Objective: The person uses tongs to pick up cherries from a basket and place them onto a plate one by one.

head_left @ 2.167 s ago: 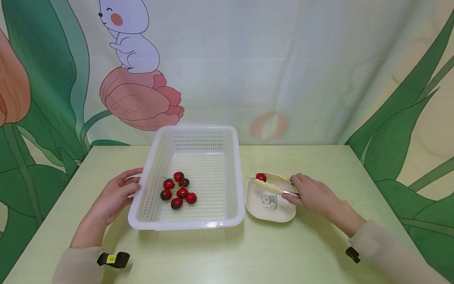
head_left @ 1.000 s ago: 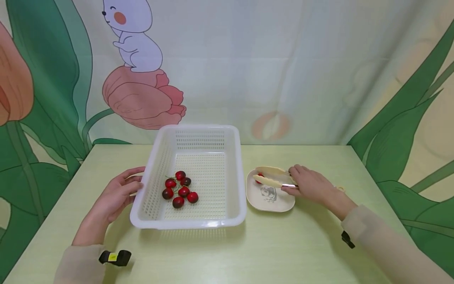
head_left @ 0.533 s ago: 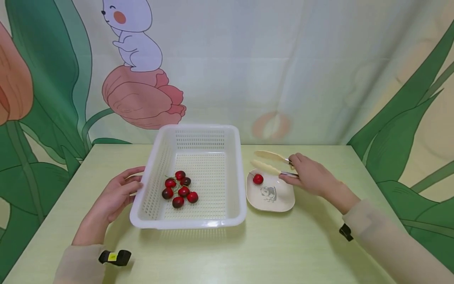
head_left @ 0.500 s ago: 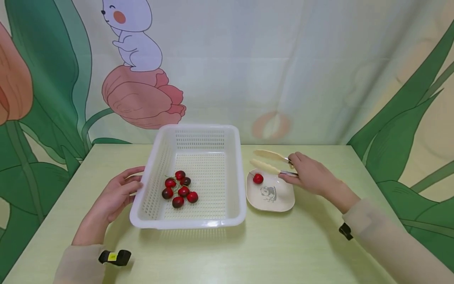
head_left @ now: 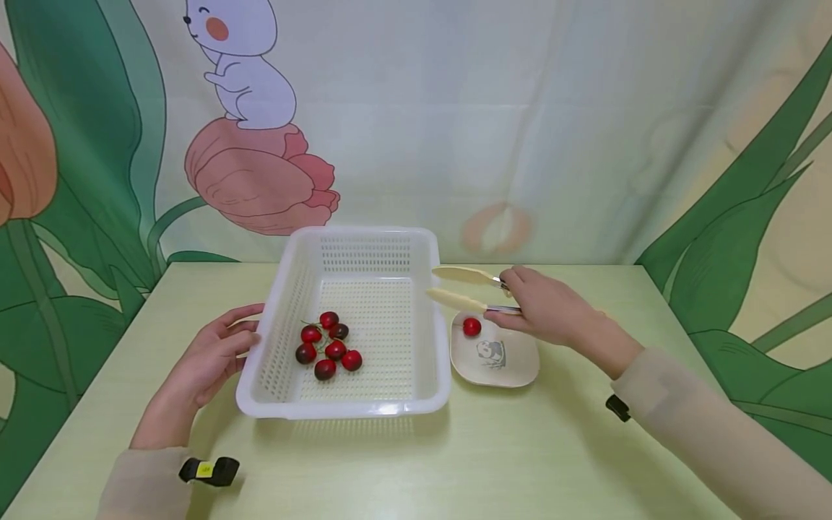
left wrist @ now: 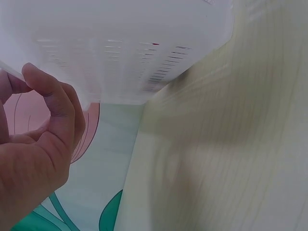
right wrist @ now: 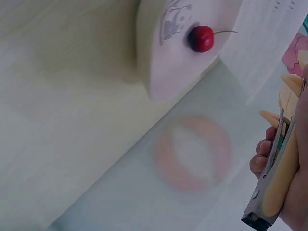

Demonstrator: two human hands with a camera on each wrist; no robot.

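My right hand point(head_left: 546, 303) grips a pair of tongs point(head_left: 458, 301) with cream tips and metal arms. Its two tips stand apart with nothing between them, over the right rim of a white perforated basket point(head_left: 344, 410). Several dark red cherries point(head_left: 335, 350) lie grouped on the basket's floor, left of its middle. With thumb and fingers my left hand point(head_left: 217, 354) pinches the basket's left rim; the left wrist view shows this hand point(left wrist: 53, 110) at the rim from below. One red cherry point(head_left: 471, 327) with a stem point(right wrist: 225, 32) sits on a small cream plate point(head_left: 513, 365) printed with a panda.
Both basket and plate stand on a pale green table point(head_left: 390, 469), the plate close by the basket's right side. A printed curtain point(head_left: 552, 130) hangs behind the table's far edge. Black bands point(head_left: 209, 471) are on both wrists.
The tongs let go of the cherry onto the plate, rose off it and moved left to the basket's right rim, tips apart. The left hand stays at the basket.
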